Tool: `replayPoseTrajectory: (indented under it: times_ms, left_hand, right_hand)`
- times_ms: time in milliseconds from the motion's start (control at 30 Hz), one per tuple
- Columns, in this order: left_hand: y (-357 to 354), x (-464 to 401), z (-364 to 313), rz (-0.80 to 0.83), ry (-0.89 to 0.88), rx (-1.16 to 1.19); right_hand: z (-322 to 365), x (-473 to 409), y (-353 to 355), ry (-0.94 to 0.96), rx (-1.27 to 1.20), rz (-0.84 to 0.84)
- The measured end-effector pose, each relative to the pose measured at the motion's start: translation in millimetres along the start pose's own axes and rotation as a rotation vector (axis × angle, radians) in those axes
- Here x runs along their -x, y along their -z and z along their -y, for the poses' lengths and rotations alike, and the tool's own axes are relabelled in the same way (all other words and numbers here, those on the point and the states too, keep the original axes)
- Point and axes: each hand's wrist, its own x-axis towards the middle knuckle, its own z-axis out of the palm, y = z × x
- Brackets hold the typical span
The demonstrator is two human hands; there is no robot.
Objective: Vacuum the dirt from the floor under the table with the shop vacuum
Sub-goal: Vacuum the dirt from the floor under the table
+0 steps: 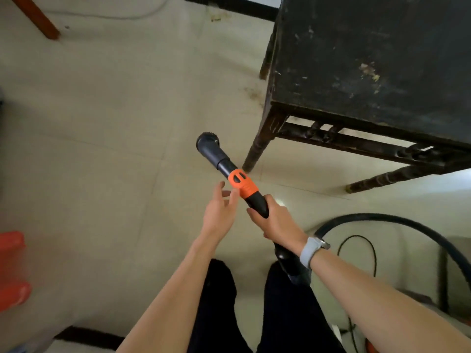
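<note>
A person looks down at their own two bare arms above a pale tiled floor (pixel 102 123). The right hand (pixel 275 222) is wrapped firmly around the black handle of a vacuum wand (pixel 230 171), just behind its orange collar (pixel 240 183). The left hand (pixel 220 207) hovers just beside the collar with fingers spread and loose, holding nothing. The wand points forward and down, its round brush head (pixel 206 141) raised off the floor, near the closest leg of a dark, scuffed wooden table (pixel 369 59).

The wand looks like rigid, light plastic, easy to steer one-handed; a second hand on the collar would likely steady it. The black hose (pixel 407 226) curving off to the right looks flexible and will probably drag behind.

Dirt (pixel 254 94) shows as a faint smudge on the tiles beside the table's left edge; most of the floor beneath is hidden by the tabletop. The vacuum's body is out of view. A thin cord (pixel 367 243) loops near the hose. A red container (pixel 12 266) at the left edge is blurred and cut off.
</note>
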Motion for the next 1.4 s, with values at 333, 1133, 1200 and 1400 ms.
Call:
replayPoseTrajectory:
  times_ms: [333,1133,1200,1400]
  left_hand:
    - [116.7,-94.0,-46.1,0.019,-0.044,0.303]
    - [352.6,-410.5,-218.0,0.424,-0.141,0.049]
    - [378.8,-432.2,-224.5,0.475,-0.155,-0.001]
    - [399.3,-491.3,-255.0,0.676,-0.178,-0.17]
  right_hand:
    - [120.4,-67.4,-55.7,-0.029,-0.179,0.113]
    - [406.3,-327.2,-87.6,-0.232,-0.324,-0.331]
    - [435.0,-343.8,-102.5,-0.276,-0.378,-0.345]
    - [487.5,-389.8,-117.2,-0.418,-0.532,-0.483]
